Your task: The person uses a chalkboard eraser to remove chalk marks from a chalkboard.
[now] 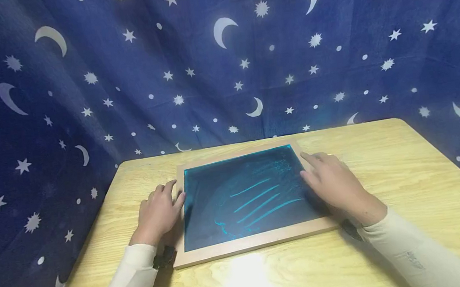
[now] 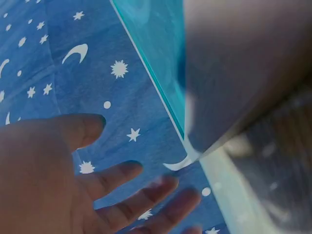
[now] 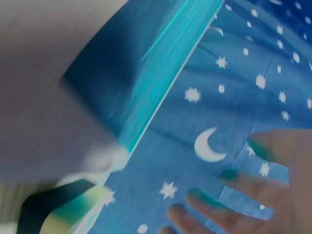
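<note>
A framed board (image 1: 245,198) is lying on the table (image 1: 392,182), with turquoise strokes (image 1: 257,199) showing across its dark face. The left hand (image 1: 156,213) and right hand (image 1: 339,185) are flanking it, each grip hanging loose and closing on nothing; contact is not showing clearly. Both are apparently steadying or aligning it; shifting it would be calling for even pressure from both sides. No container is showing. Star-patterned cloth (image 1: 199,24) is hanging behind.

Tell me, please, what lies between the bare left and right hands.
The head view shows a dark rectangular wooden-framed board with turquoise strokes between the left hand and right hand.
</note>
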### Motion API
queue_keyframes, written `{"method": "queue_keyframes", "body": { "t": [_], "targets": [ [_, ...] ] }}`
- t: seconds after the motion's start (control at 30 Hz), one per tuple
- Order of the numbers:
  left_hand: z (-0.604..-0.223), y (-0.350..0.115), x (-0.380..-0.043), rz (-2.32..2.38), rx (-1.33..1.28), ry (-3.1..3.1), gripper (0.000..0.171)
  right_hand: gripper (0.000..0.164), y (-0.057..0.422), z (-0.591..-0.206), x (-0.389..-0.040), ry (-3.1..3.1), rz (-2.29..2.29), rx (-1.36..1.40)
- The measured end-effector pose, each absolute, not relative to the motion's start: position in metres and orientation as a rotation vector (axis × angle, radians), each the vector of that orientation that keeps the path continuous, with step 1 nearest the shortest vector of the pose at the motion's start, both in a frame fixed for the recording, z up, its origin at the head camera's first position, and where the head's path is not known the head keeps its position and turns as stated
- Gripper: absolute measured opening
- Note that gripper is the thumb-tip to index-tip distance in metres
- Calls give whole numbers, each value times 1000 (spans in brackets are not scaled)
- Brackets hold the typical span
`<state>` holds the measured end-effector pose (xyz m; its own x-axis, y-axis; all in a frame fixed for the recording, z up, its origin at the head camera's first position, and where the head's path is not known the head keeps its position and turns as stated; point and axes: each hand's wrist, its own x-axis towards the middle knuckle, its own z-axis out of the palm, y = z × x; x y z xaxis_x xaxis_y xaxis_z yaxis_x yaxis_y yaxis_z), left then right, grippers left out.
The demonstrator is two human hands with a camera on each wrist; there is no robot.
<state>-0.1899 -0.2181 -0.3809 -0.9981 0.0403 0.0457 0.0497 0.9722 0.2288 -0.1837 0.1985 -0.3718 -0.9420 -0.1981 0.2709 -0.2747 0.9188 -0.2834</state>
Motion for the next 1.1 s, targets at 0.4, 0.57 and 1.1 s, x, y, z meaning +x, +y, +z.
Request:
{"method": "queue_keyframes", "body": {
  "t": [0.4,0.57,1.1],
  "targets": [
    [-405,-234,-192,-762,-48,-3230,67,53,252,-387,-189,-2905,686,201],
    [-411,-234,-194,-905,-40,-3242,65,58,262,-399,-193,-2986,645,182],
    [-417,-242,-198,-1041,-129,-3217,62,57,272,-411,-201,-3056,597,325]
  ]
}}
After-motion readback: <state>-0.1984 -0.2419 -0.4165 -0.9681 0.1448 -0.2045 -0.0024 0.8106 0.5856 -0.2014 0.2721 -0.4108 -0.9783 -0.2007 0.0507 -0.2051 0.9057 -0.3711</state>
